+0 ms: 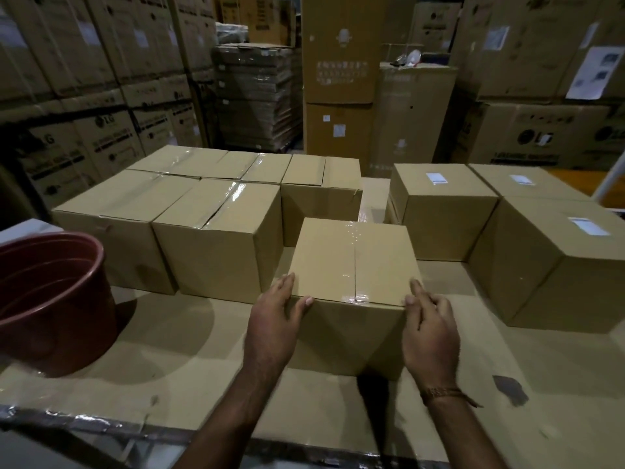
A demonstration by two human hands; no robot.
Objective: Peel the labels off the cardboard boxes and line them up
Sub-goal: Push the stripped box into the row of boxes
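Hands flank the middle box [351, 265] near the table's [176, 340] front edge: left hand [274, 319] and right hand [427, 328] press its sides, fingers straight, nothing clamped. Push unevenly and it could twist or knock the unlabelled row [216, 211] at the left. White labels [436, 178] remain on right-side boxes, unreadable; "LG" marks the cartons [105, 137] behind.

Dim warehouse: tall stacks of printed cartons [101, 72] wall in a cardboard-covered bench [189, 350] under weak light.
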